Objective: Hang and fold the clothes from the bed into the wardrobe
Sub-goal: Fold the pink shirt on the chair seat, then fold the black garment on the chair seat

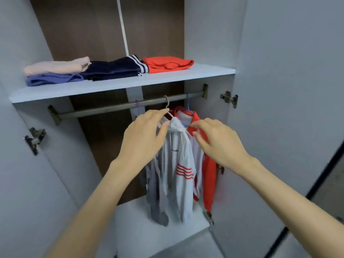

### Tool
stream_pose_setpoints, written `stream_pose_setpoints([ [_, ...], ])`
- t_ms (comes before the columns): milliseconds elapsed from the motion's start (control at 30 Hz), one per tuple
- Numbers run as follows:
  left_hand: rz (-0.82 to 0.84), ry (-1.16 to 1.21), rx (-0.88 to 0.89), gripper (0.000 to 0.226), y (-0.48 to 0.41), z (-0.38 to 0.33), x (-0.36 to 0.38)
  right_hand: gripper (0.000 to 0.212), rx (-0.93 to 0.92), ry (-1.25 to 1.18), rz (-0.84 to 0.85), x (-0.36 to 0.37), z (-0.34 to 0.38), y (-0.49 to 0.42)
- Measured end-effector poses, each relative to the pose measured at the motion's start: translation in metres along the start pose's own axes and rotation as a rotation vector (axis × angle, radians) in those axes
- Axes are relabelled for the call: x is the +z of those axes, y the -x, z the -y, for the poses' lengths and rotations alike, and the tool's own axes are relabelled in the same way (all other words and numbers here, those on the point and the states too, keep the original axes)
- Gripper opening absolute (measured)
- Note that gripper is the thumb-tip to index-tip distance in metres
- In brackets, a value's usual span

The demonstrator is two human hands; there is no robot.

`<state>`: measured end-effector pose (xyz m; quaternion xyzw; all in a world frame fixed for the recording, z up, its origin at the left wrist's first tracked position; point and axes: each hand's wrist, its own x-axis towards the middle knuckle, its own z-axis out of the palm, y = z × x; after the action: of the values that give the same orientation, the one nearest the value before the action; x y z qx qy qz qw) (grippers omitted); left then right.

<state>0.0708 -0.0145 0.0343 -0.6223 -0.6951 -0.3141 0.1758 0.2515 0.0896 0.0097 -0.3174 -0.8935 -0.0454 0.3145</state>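
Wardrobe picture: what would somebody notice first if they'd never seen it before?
Two bare hands meet in the middle: the left hand pinches the white hanger of a white hoodie with red stripes on the rail, and the right hand reaches for its shoulder. A red jacket hangs beside it, on the right. Above, the shelf carries folded clothes in pink, purple, navy and red.

Wardrobe (208, 34), open: pale grey-blue side panels. Dark brown wood-grain back panel (83, 34) with a white vertical strip (123, 30). One pale shelf (167, 79), metal hanging rail (104, 108) beneath it. Pale left door (28, 183) and right door (288, 71), each with metal hinges (229, 98). Grey floor (195, 245) below. Light cool and even.
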Motion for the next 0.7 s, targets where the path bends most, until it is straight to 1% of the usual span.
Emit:
stream_pose_setpoints([
  [100, 0.080, 0.008, 0.085, 0.041, 0.021, -0.037, 0.013, 0.029, 0.114, 0.006, 0.033, -0.019, -0.011, 0.060],
  [300, 0.190, 0.104, 0.239, 0.037, 0.069, -0.130, 0.046, 0.032, 0.323, 0.079, 0.105, -0.059, -0.038, 0.186],
  [500, 0.374, 0.187, 0.408, 0.039, 0.135, -0.243, 0.086, 0.032, 0.549, 0.148, 0.165, -0.113, -0.065, 0.333],
  [700, 0.541, 0.276, 0.571, 0.041, 0.219, -0.366, 0.114, 0.032, 0.808, 0.176, 0.208, -0.177, -0.075, 0.478],
])
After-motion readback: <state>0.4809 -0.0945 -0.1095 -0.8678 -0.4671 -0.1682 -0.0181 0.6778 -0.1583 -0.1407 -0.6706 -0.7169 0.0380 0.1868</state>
